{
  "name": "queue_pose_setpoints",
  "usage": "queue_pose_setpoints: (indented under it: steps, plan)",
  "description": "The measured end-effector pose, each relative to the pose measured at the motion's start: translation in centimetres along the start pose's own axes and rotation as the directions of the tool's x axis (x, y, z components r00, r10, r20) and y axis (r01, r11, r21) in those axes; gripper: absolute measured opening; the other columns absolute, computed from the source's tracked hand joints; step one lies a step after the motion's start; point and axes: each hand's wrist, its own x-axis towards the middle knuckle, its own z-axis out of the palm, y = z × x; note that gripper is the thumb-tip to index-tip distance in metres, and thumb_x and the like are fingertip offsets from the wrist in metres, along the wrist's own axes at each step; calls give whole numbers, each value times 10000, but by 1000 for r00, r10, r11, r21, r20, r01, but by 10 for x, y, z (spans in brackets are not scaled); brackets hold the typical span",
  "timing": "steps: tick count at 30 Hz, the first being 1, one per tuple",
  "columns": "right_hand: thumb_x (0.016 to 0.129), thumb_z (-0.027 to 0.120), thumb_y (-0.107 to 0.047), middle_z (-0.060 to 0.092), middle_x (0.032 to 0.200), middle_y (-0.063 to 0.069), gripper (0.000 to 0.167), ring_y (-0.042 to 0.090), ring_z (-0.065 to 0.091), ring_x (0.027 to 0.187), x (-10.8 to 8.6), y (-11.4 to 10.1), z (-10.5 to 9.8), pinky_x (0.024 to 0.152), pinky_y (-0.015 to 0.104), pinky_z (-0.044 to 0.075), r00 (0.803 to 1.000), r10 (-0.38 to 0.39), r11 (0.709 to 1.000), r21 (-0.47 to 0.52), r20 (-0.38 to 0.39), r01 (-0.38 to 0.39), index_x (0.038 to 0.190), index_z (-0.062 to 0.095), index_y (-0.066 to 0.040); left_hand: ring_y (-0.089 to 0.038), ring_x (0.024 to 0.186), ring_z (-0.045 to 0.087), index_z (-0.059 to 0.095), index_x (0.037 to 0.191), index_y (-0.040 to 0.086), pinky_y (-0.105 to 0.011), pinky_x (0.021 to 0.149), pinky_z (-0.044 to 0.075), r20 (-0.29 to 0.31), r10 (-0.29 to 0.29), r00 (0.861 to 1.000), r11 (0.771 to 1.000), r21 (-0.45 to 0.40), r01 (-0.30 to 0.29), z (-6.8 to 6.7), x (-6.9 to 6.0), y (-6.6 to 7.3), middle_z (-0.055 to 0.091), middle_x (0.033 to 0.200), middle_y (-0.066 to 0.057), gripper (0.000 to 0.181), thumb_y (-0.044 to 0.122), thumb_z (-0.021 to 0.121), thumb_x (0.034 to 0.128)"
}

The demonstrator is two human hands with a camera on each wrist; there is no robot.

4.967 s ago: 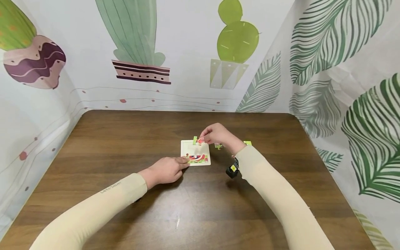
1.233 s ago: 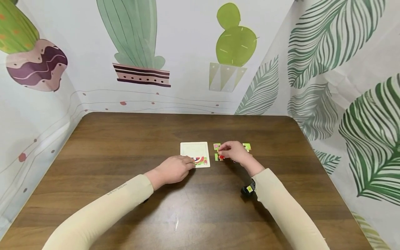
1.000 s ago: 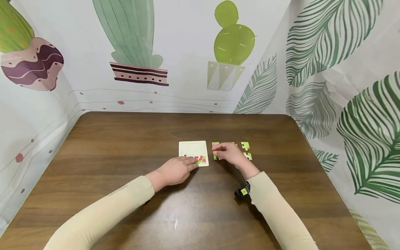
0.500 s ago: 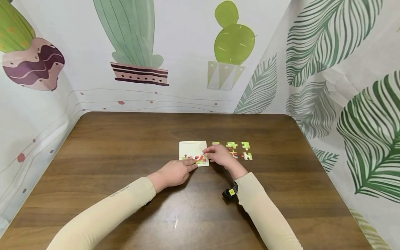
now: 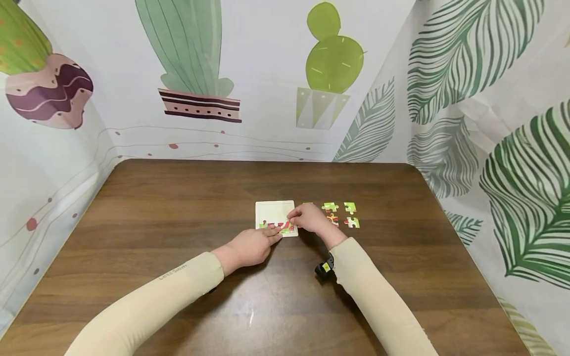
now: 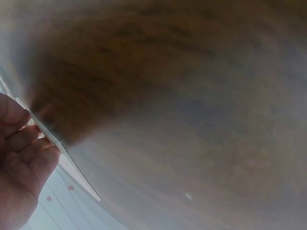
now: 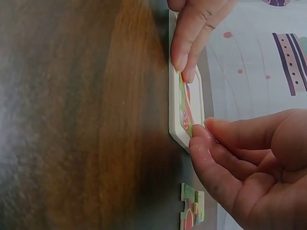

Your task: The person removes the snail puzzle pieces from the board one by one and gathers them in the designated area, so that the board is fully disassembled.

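Observation:
A small white puzzle tray (image 5: pixel 273 210) lies on the brown table, with colourful joined pieces (image 5: pixel 285 227) along its near side. My left hand (image 5: pixel 250 245) rests on the tray's near edge, extended fingers pressing the pieces; in the left wrist view this hand (image 6: pixel 24 163) shows at the left edge. At the tray's right side my right hand (image 5: pixel 311 219) pinches a puzzle piece, mostly hidden by thumb and fingers. In the right wrist view, the right hand's fingertips (image 7: pixel 200 132) meet at the tray's corner, close to the green-and-red pieces (image 7: pixel 186 108).
Several loose puzzle pieces lie right of the tray, among them a green piece (image 5: pixel 350 207) and a green-and-white piece (image 5: pixel 352 222). Some are partly behind the right hand. The table (image 5: pixel 200 188) meets a wall (image 5: pixel 267 143) printed with cacti and leaves.
My right hand has gone from the loose pieces leftward to the tray's right side, uncovering several pieces. Earlier it held a green-and-red piece above the tray. My left hand stays on the tray.

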Motion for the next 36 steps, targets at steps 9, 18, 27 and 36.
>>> queue_pose_setpoints:
  steps: [9,18,27,36]
  plan:
    - [905,657,-39,784,1111,151,212,191,628,879,4,3,0,735,233,479,1000,-14,1000,2,-26,15,1070,783,2,-236,1335,627,659,1370,64,-372,982,588,7,-6,1000,1000,-11,6,-1,-1,-1,621,1466,-120,439,97,572,941]
    - [898,680,-50,790,1100,141,205,204,660,925,3,3,0,775,263,510,999,4,1000,19,-50,-3,1066,790,-8,-255,1337,624,650,1380,61,-386,991,583,3,4,1000,998,-58,-4,1,-1,-4,615,1471,-125,449,91,565,940]
    - [898,683,-63,790,1089,145,212,197,659,889,1,1,0,746,245,498,998,9,1000,27,-67,-7,1074,788,-9,-267,1381,588,631,1399,53,-398,1058,547,31,6,999,996,-87,-3,0,-1,-6,596,1492,-130,457,98,560,950]
    - [898,698,-75,790,1059,144,213,156,655,809,7,4,-1,706,234,516,997,56,995,89,-47,-51,1080,787,-10,-268,1398,572,629,1401,48,-409,1079,533,51,-10,999,994,-108,16,-2,0,-6,583,1504,-132,456,97,555,954]
